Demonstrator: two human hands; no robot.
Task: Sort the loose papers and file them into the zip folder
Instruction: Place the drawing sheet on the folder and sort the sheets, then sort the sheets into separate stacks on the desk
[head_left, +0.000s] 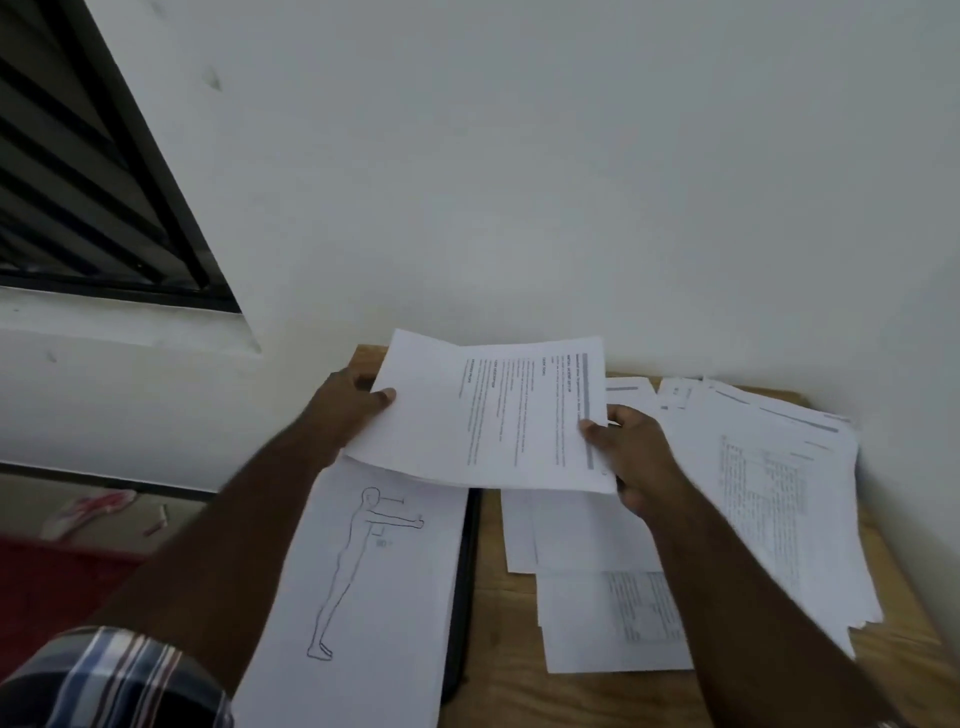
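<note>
Above the wooden worktop (519, 696), close to the white wall, both hands hold up one white printed sheet with lines of text and a grey bar along one edge (498, 415). The left hand (348, 410) pinches its left edge, thumb on top and the other fingers curled underneath; the right hand (628, 457) pinches the right edge the same way, thumb pressed on the printed face. Both forearms reach forward from the lower corners of the view, the left one coming out of a striped plaid sleeve (114, 675).

This looks like the sorting step: a sheet has been lifted for a look and not yet assigned a place. Under it, to the left, lies a white sheet with a line drawing of a standing figure (374, 566), resting on what seems to be the dark zip folder (465, 582), of which only a thin black edge shows. Whether the folder is open or zipped cannot be told. A few more loose white pages (597, 623) lie in the middle of the worktop, and a thick fanned stack of printed papers (779, 493) sits to the right against the wall.

The next move likely calls for deciding which pile this sheet belongs to and laying it flat and square on it without creasing.
</note>
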